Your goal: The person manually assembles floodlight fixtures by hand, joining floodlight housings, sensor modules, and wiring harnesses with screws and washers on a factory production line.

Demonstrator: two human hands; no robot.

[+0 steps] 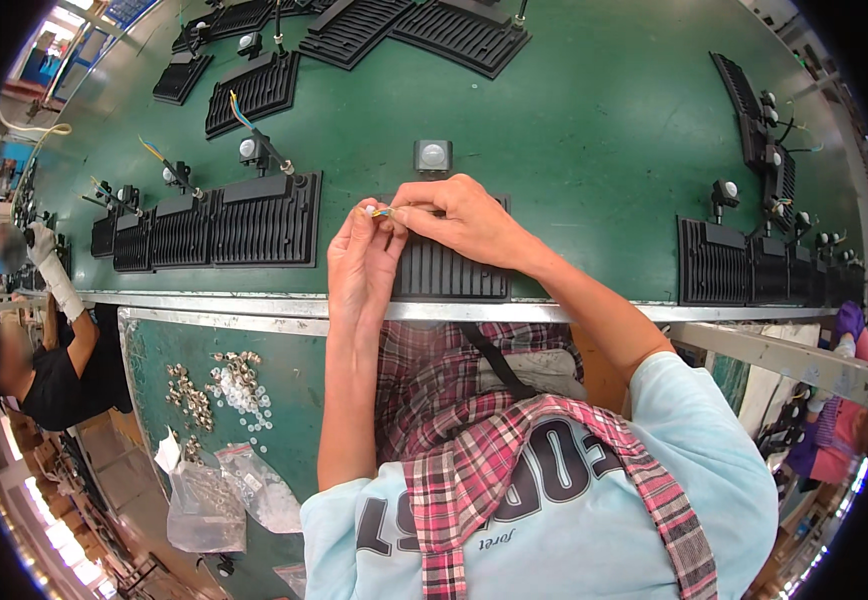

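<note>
Above a black ribbed lamp housing (451, 272), both of my hands meet over the green bench. My left hand (362, 255) is closed in a pinch on thin coloured wires (384, 212), where a small whitish piece shows at the fingertips. From the right, my right hand (466, 222) pinches the same wires between thumb and finger, its knuckles partly over the housing. Just beyond the housing sits a black sensor head (433, 156) with a white dome. The wires' far ends are hidden by my fingers.
Ribbed housings with upright wires (266, 222) line the left; more housings (712, 262) stand right and at the back. On a lower table lie metal fittings (188, 398), white rings (239, 385) and plastic bags (206, 505). A co-worker's gloved hand (42, 243) is far left.
</note>
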